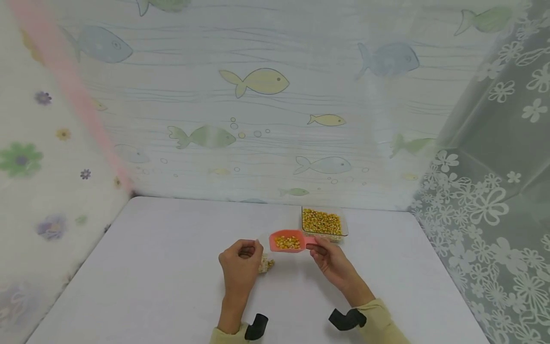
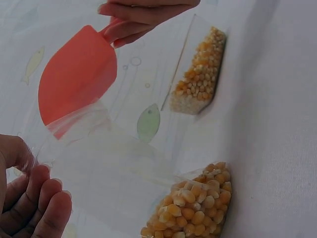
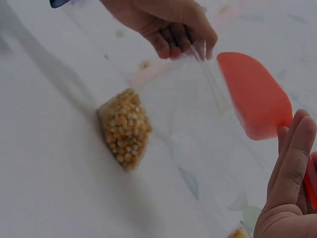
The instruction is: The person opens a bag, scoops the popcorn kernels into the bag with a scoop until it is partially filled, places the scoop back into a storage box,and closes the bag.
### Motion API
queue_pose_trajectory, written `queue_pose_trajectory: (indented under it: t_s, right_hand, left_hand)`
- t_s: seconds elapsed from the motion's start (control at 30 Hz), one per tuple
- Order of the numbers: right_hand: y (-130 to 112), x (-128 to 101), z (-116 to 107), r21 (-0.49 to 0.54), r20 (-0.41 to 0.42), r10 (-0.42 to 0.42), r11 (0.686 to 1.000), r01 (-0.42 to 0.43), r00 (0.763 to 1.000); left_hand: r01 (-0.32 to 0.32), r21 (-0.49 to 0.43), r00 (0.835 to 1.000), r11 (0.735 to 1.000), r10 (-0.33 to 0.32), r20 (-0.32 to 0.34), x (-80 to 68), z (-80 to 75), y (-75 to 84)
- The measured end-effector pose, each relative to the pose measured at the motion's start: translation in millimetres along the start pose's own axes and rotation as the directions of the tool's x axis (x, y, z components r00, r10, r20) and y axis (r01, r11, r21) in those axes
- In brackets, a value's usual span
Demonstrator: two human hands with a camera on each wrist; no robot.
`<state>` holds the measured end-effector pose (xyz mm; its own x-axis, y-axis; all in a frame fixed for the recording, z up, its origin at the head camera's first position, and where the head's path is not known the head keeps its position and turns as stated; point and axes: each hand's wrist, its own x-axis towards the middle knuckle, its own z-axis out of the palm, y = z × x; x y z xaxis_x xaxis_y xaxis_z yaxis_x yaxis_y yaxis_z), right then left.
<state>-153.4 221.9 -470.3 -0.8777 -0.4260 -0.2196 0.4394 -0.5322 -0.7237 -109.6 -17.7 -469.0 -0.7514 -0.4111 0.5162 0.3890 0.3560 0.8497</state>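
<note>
Across the whole width of the scene a white tabletop (image 1: 150, 286) is seen, closed in by a fish-printed backdrop (image 1: 258, 119) at its far edge and a flowered lace curtain (image 1: 494, 200) along its right edge. Near the far edge, right of the middle, a clear rectangular container (image 1: 324, 222) filled with corn kernels is set down. Just in front of it, toward the middle of the tabletop, a coral plastic scoop (image 1: 289, 240) loaded with kernels is held level by its handle, which is pinched between the curled fingers and thumb of the right hand (image 1: 333, 260). Beside the scoop's mouth a clear plastic bag (image 2: 114, 163) is held up by its rim, which is pinched in the curled fingers of the left hand (image 1: 240, 265); its bottom corner, already holding a small heap of kernels (image 2: 193, 206), rests on the tabletop.

The bag is judged to be thin, limp and slippery, so it would best be taken at the top rim, with the mouth kept spread; any lower grip would likely let it collapse shut. The scoop appears stiff and light, and its handle end is the sensible place to be gripped, kept level, since the loose kernels would roll off readily. The kernels themselves look hard, small and prone to scatter.
</note>
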Motion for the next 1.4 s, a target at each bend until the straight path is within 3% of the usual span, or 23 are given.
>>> queue_pose_trajectory:
  t_s: [0.57, 0.83, 0.97, 1.2, 1.4]
  right_hand:
    - [15.0, 18.4, 23.4, -0.144, -0.102, -0.032, 0.989, 0.017, 0.994]
    - [16.6, 15.8, 30.2, -0.277, -0.222, -0.1, 0.96, 0.036, 0.97]
    - [14.6, 13.8, 34.4, -0.386, -0.215, -0.148, 0.921, 0.055, 0.965]
    - [9.9, 11.4, 45.1, -0.595, -0.132, -0.232, 0.796, 0.11, 0.964]
    - [5.1, 8.0, 61.0, -0.691, -0.106, -0.265, 0.713, 0.12, 0.958]
  left_hand:
    - [-0.001, 0.014, 1.0, 1.0, 0.001, 0.012, 0.5, -2.0, -1.7]
    - [0.008, 0.015, 1.0, 1.0, -0.008, 0.018, 0.4, -1.2, -0.5]
    - [0.01, 0.014, 1.0, 1.0, -0.011, 0.02, 0.1, -0.7, 0.7]
    - [0.011, 0.025, 1.0, 1.0, -0.012, 0.018, -0.6, 0.0, 2.0]
    - [0.016, 0.027, 1.0, 1.0, -0.016, 0.015, -0.9, 0.3, 2.4]
